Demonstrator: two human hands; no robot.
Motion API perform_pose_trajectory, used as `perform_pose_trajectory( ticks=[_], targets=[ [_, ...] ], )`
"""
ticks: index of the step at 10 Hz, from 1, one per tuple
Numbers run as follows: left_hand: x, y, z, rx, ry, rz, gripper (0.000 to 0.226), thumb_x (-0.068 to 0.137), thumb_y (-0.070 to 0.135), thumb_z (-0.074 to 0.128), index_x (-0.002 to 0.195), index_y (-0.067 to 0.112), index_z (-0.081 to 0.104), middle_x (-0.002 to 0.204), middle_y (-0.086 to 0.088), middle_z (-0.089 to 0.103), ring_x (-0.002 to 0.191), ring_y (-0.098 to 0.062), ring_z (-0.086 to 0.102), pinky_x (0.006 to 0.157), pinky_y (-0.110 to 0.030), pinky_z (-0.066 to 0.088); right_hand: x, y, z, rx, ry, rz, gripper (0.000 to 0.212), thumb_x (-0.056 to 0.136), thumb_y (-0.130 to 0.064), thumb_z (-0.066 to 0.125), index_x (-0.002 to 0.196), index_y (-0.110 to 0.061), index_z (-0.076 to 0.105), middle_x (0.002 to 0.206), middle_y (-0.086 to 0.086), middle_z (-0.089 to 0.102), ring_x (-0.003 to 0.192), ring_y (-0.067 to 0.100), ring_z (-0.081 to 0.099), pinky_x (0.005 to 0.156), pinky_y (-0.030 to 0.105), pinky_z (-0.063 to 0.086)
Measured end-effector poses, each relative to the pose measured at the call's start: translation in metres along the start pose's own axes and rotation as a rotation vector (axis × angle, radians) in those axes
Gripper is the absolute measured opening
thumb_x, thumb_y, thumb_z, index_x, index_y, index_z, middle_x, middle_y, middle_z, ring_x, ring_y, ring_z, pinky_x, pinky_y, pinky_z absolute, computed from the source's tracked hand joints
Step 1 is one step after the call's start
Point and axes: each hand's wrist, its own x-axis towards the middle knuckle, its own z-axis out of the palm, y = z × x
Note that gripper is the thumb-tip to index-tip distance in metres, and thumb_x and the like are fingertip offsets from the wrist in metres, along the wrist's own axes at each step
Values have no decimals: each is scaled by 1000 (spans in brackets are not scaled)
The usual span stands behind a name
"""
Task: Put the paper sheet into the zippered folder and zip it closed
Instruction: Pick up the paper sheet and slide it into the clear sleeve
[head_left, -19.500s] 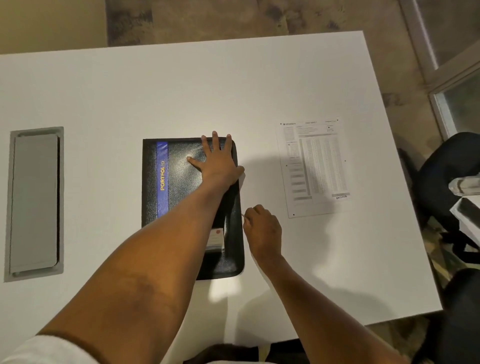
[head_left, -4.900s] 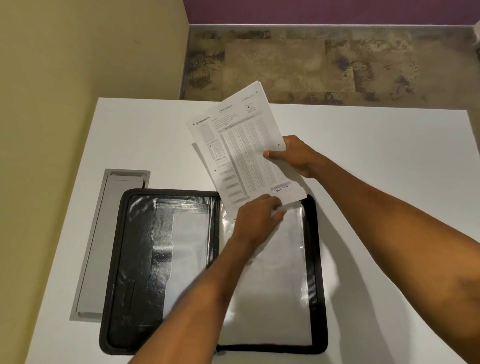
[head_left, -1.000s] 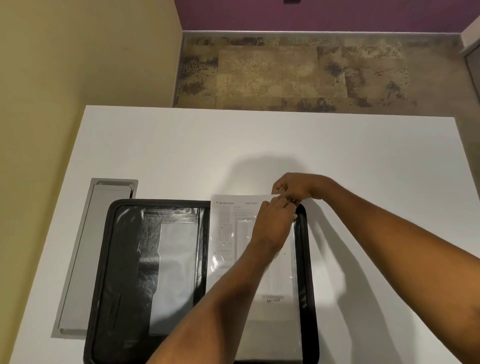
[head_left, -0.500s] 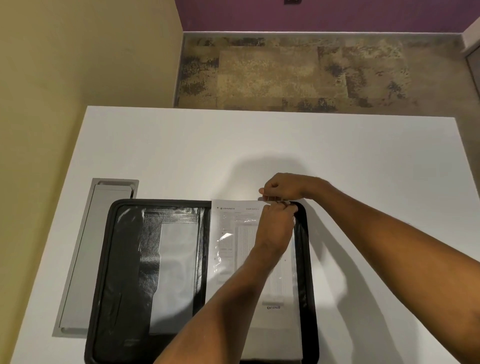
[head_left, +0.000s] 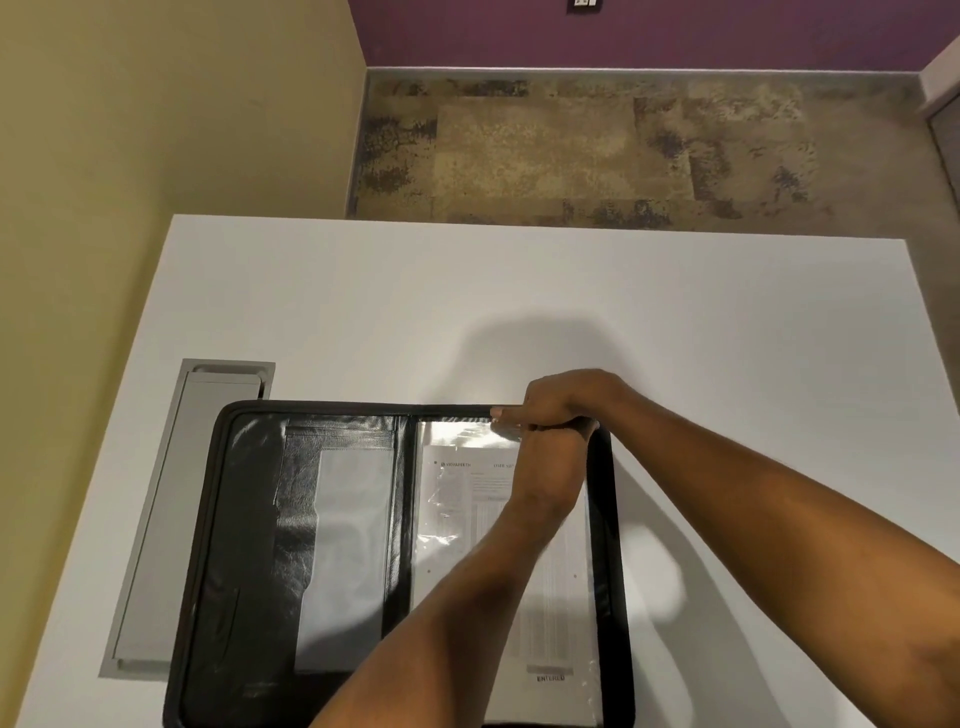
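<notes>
The black zippered folder (head_left: 244, 519) lies open on the white table, its spine running down the middle. The printed paper sheet (head_left: 457, 499) sits inside the clear plastic sleeve (head_left: 457, 434) on the right half, its top edge a little below the sleeve's mouth. My left hand (head_left: 545, 467) rests over the upper part of the sheet, fingers curled at the sleeve's top edge. My right hand (head_left: 558, 402) reaches in from the right and pinches the sleeve's top edge just above my left hand. The two hands touch.
A grey cable hatch (head_left: 171, 519) is set into the white table (head_left: 467, 301) just left of the folder. A yellow wall runs along the table's left side. Patterned floor lies beyond the far edge.
The sheet has slid further down into the plastic sleeve; its top edge now sits below the sleeve's mouth. Both hands have stayed at the sleeve's top edge.
</notes>
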Motion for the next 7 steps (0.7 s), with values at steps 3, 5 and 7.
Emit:
perform_pose_trajectory(
  ticks=[3,5,7],
  targets=[
    [-32,-10,-17,103,44,217,15,91,-6,67,103,-14,68,102,-34,66,102,-51,61,92,-60,49,-7,-1,7,-38,25,32,57,88,-70,53,88,-16,74,99,1,73,99,24,70,82,36,52],
    [-78,-79,-36,215,279,276,27,93,5,66,117,15,69,125,-3,67,118,-25,60,106,-43,43,-34,4,18,-152,89,12,47,100,-54,54,118,-15,73,116,1,67,103,21,59,105,46,45],
    [-80,-110,-63,265,259,208,29,97,14,61,125,17,69,138,-3,64,128,-26,58,108,-46,44,-47,17,41,-267,331,59,18,90,-11,65,99,-23,76,104,-5,75,107,19,65,110,48,31]
  ],
)
